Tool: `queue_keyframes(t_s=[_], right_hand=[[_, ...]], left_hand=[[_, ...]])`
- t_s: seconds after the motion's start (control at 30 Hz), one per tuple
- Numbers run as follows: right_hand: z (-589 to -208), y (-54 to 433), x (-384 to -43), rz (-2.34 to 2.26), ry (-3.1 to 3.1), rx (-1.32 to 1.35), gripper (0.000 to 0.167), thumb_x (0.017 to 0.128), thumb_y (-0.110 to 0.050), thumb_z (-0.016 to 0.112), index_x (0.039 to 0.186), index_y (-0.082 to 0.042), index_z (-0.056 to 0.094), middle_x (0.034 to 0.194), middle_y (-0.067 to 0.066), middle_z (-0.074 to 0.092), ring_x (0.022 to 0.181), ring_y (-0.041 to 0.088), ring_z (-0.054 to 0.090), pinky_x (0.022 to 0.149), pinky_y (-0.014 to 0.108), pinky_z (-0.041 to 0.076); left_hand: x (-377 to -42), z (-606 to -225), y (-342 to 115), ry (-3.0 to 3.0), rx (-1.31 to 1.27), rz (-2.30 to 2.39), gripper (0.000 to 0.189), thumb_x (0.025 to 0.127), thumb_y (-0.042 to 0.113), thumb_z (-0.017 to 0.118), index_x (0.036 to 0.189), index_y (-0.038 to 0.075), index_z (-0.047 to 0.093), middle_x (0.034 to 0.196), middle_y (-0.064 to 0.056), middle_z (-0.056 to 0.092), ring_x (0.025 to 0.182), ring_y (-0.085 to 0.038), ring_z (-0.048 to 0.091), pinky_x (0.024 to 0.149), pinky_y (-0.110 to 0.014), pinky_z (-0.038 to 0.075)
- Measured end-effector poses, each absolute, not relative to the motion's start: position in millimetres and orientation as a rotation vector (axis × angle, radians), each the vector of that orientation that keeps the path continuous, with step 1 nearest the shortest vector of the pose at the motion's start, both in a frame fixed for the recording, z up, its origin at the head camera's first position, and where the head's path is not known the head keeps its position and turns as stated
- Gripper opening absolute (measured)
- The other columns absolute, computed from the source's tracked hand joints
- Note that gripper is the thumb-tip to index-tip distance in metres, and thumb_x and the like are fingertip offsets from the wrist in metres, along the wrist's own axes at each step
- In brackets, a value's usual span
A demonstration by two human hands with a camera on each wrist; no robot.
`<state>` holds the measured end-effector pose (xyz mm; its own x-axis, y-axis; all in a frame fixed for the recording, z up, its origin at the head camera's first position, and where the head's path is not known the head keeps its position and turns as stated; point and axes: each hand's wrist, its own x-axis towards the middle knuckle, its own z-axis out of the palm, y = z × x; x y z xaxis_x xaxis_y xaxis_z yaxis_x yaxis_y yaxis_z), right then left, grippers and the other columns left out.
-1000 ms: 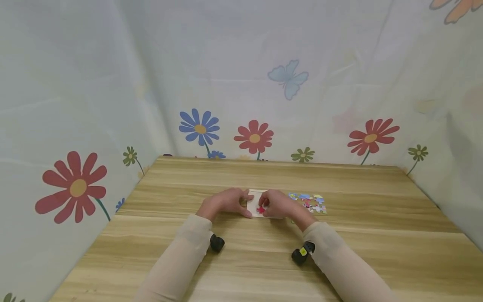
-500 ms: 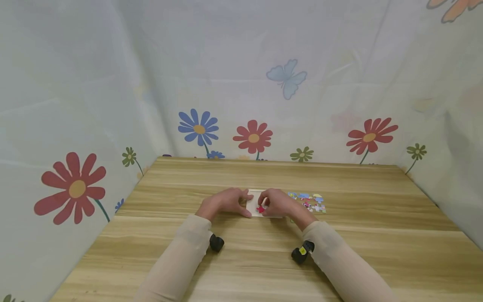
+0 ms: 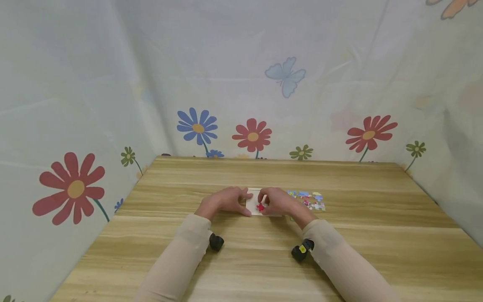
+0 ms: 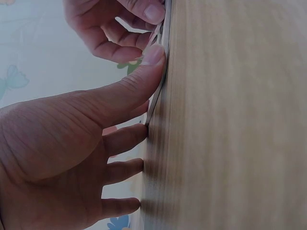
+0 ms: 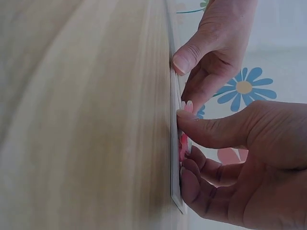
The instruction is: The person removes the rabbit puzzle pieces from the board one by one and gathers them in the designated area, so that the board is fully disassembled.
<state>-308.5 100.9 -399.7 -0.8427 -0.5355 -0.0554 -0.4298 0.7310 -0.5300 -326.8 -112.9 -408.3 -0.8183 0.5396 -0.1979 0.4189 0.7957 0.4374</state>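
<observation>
A small pale puzzle tray point(image 3: 253, 202) with a raised rim lies flat on the wooden table. My left hand point(image 3: 227, 199) holds its left end, the thumb at the near edge and the other fingers toward the far side. Over the tray, my right hand point(image 3: 278, 201) pinches a red jigsaw piece point(image 3: 260, 207) between thumb and fingers. In the right wrist view, that jigsaw piece point(image 5: 183, 146) stands close to the tray surface point(image 5: 175, 177); whether it touches is hard to tell. My right hand hides the right part of the tray.
Several colourful jigsaw pieces point(image 3: 318, 205) lie on the table point(image 3: 241, 260) just right of the tray, partly behind my right wrist. Black wrist cameras point(image 3: 216, 243) hang under both sleeves. A flower-printed curtain point(image 3: 226, 84) stands behind the table and along its sides.
Both hands stay at the tray almost unmoved. My right fingers shift slightly and the red jigsaw piece seems to turn a little in their pinch. The head view tilts slightly.
</observation>
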Motion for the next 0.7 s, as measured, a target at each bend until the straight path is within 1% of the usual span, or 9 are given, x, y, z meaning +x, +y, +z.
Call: queue_keyframes(t_s=[0.4,0.7], right_hand=[[-396.6,103.0,-309.0,-0.772,2.689,-0.873,0.028,0.081,-0.004,0.083,0.103,-0.005,0.066,0.092,0.009,0.062,0.081,0.019,0.055,0.075,0.033,0.049],[-396.0,102.0,-307.9,-0.765,2.688,-0.883,0.027,0.081,-0.003,0.083,0.103,-0.005,0.067,0.092,0.009,0.062,0.081,0.019,0.054,0.074,0.033,0.049]], left_hand=[[-326.1,-407.1,-112.6,2.665,0.710,0.561,0.074,0.083,0.043,0.079,0.147,0.018,0.051,0.159,-0.007,0.035,0.146,-0.026,0.032,0.117,-0.042,0.028],[-325.5,-407.1,-112.3,2.674,0.714,0.539,0.074,0.083,0.044,0.079,0.147,0.018,0.051,0.158,-0.008,0.035,0.146,-0.026,0.032,0.117,-0.042,0.028]])
